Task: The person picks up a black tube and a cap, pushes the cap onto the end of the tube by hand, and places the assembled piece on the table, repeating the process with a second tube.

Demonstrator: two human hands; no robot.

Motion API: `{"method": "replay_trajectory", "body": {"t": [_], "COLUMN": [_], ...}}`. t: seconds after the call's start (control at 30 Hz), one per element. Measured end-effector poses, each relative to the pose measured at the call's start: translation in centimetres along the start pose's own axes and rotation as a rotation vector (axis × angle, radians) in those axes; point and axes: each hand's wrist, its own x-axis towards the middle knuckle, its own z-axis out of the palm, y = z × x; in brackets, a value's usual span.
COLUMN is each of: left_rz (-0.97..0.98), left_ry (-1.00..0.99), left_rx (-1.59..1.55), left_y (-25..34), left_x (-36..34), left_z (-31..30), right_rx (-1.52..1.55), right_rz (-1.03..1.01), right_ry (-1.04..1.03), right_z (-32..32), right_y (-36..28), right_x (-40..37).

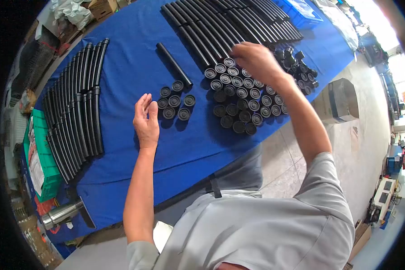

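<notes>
My left hand [146, 123] is held over the blue cloth with its fingers stretched out and nothing in it. Just right of it is a small group of round black caps [174, 101]. Beyond these lies a single black tube [174, 65], apart from the others. My right hand [258, 63] is over the near ends of a row of black tubes [207, 31], at the far edge of a large cluster of round black caps [241, 92]. Its fingers point down and left, and their tips are partly hidden, so I cannot make out whether they hold anything.
More black tubes [76, 108] with end fittings lie in rows at the left, beside a green crate [45, 155]. A metal cylinder on a stand [60, 215] is at the near left corner. Small black fittings [303, 72] are heaped at right; a cardboard box [342, 101] stands beyond the table.
</notes>
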Motion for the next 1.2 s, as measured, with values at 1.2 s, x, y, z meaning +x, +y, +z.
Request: {"method": "replay_trajectory", "body": {"t": [1.2], "left_rz": [0.001], "left_ry": [-0.043], "left_rx": [0.132], "left_y": [-0.1], "left_x": [0.1], "left_z": [0.0], "right_rx": [-0.076], "right_rz": [0.159], "right_ry": [-0.014], "right_z": [4.1], "right_y": [9.1], "right_x": [0.0]}}
